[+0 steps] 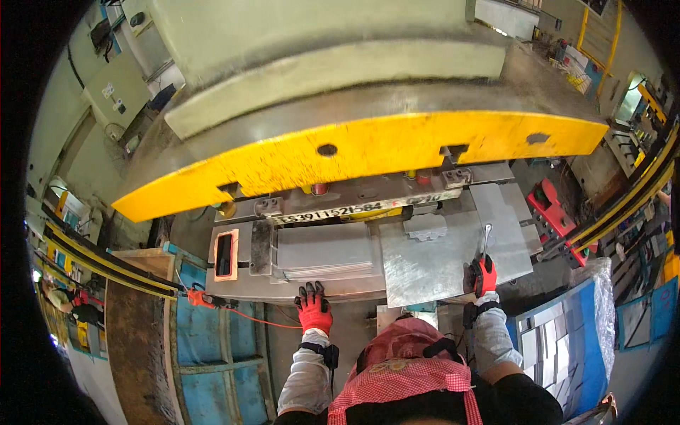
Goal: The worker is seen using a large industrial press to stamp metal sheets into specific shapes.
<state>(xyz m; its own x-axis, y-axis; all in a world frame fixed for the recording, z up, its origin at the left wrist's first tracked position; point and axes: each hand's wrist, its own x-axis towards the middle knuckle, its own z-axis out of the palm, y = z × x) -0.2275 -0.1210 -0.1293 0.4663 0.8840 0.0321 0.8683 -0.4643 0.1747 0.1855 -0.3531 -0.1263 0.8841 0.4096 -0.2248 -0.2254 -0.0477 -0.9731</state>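
My left hand [313,308], in a red glove with dark fingertips, rests fingers apart at the front edge of the press bed [333,287]. Just beyond it lies a stack of flat grey metal sheets [324,248] against a dark steel block [262,248]. My right hand [484,275], gloved the same way, is closed around a slim metal tool with a rounded end [486,237], possibly a wrench. Hand and tool are over the right part of a broad metal plate [418,273]. A small grey shaped metal piece [426,227] lies near that plate's far edge.
The press's yellow-fronted ram [382,145] spans above the bed. A phone-like dark object [224,255] lies at left. An orange handheld tool [202,297] with a red hose hangs by a blue frame [198,333]. A red control stand [551,212] and a bin of metal pieces [549,347] stand at right.
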